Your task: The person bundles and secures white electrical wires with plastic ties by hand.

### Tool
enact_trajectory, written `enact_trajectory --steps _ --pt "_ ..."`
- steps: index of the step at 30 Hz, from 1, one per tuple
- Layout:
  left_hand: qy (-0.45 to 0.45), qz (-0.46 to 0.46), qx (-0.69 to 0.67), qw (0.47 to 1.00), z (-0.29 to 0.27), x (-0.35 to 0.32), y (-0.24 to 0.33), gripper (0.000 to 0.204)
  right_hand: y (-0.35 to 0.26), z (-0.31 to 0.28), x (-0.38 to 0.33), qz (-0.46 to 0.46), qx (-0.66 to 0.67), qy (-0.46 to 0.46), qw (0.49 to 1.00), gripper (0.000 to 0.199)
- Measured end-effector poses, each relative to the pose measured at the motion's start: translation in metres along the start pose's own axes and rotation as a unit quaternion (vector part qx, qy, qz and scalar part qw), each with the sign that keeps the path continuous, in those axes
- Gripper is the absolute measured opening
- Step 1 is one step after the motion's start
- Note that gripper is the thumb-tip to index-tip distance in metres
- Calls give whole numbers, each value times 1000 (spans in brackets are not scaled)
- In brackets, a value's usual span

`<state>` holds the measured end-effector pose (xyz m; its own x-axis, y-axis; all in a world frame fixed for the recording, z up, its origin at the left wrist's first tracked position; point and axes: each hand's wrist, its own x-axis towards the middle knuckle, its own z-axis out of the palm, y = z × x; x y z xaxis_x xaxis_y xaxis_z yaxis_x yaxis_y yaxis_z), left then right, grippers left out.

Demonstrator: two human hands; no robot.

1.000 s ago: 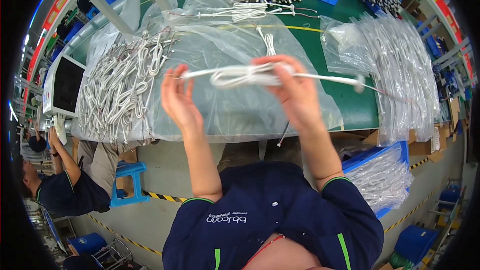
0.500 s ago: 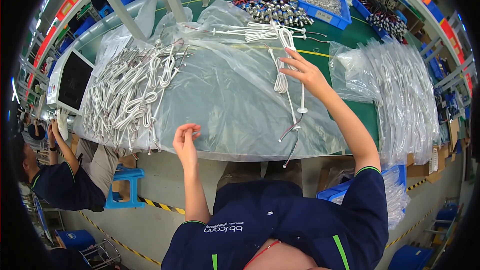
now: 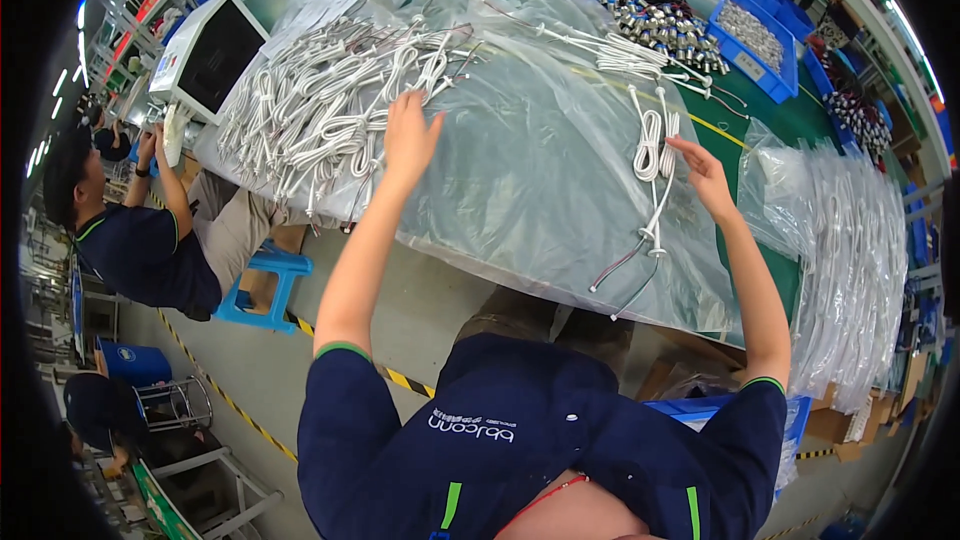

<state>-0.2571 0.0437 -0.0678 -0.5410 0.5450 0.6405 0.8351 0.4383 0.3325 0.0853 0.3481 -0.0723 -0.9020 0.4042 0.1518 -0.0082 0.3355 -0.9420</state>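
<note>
My left hand (image 3: 408, 143) reaches to the right edge of a large pile of white coiled cables (image 3: 325, 105) with thin wire ends and small connectors. Its fingers are stretched out, with the thumb apart, and no cable shows in its grip. Toward the right of the plastic sheet, two white cable coils (image 3: 648, 145) lie side by side, their dark wire tails pointing toward me. My right hand (image 3: 703, 178) hovers just right of them, fingers extended and fingertips close to the nearer coil. Whether they touch it I cannot tell.
Clear plastic sheeting (image 3: 540, 150) covers the green table. Beyond the coils lie more white cables (image 3: 630, 55), metal-ended parts (image 3: 665, 30) and a blue bin (image 3: 752, 40). Bagged cables (image 3: 850, 260) are stacked at right. A boxy monitor (image 3: 215, 50) and a seated person (image 3: 140, 240) are at left.
My left hand has moved forward and left to the cable pile. The right hand has let go of a cable coil, now beside the other one. The view has turned left.
</note>
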Motion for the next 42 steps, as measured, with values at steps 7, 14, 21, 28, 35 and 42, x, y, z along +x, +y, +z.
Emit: enact_trajectory --steps 7,14,21,28,35,42 --pt "-121 -128 207 962 62 46 -63 29 -39 32 -20 -15 -80 122 989 42" --pt "72 67 -83 992 -36 65 26 33 -96 78 -20 50 45 35 997 28" --pt "-24 219 -381 898 -130 15 154 55 -178 156 22 -52 506 4 861 38" --pt "199 159 -205 945 -141 -31 163 60 -221 160 -2 -105 445 178 871 24" --pt "-12 -155 -756 636 -125 -36 215 44 -231 166 -24 -153 352 203 901 25" --pt "20 -162 -756 634 -124 -35 218 33 -236 158 -34 -140 296 217 920 32"
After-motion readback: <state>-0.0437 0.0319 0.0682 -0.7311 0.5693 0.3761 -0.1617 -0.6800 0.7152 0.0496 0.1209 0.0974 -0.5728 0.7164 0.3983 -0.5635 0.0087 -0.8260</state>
